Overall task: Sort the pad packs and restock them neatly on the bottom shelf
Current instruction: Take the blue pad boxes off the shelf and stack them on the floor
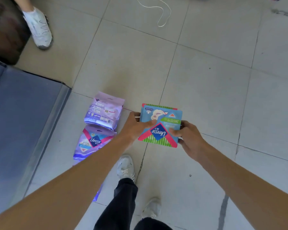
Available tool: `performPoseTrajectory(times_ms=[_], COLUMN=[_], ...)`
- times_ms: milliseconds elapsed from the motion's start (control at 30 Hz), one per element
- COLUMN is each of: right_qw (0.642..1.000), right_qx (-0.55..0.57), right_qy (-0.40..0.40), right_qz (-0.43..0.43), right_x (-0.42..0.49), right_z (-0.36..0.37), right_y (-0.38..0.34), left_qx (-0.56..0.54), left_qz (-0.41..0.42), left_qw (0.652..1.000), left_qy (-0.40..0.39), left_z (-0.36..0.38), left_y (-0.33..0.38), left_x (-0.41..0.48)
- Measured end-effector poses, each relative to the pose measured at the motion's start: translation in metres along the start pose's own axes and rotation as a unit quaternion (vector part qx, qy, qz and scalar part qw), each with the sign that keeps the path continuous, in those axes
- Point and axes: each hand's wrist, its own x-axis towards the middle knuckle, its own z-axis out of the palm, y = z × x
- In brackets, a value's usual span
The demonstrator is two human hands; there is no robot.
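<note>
Blue pad packs (161, 125) are gripped by both hands, left hand (133, 127) and right hand (189, 138) at opposite edges. Purple packs (105, 112) are laid on floor (206, 80), left of left hand.

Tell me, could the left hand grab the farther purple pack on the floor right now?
Probably, once it lets go. The left hand grips the blue packs together with the right hand, but the purple pack lies close by on the floor with nothing between them.
</note>
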Motion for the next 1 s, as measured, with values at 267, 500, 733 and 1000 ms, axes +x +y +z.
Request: performPoseTrajectory(times_ms=[267, 500, 733, 1000], right_qw=[0.998, 0.993, 0.990, 0.991], right_qx=[0.007, 0.013, 0.073, -0.017], right_qy=[0.013, 0.047, 0.063, 0.133], right_qz=[0.056, 0.107, 0.104, 0.004], right_x=[0.130, 0.262, 0.340, 0.379], right_z=[0.033, 0.050, 0.055, 0.062], right_y=[0.044, 0.120, 0.167, 0.185], left_qx=[0.038, 0.084, 0.157, 0.232], left_qz=[-0.033, -0.049, -0.006, 0.038], left_qw=[0.998, 0.995, 0.985, 0.964], left_qy=[0.027, 0.024, 0.078, 0.126], left_z=[-0.005, -0.001, 0.010, 0.014], left_y=[-0.053, -0.164, -0.187, -0.190], left_x=[0.119, 0.255, 0.299, 0.316])
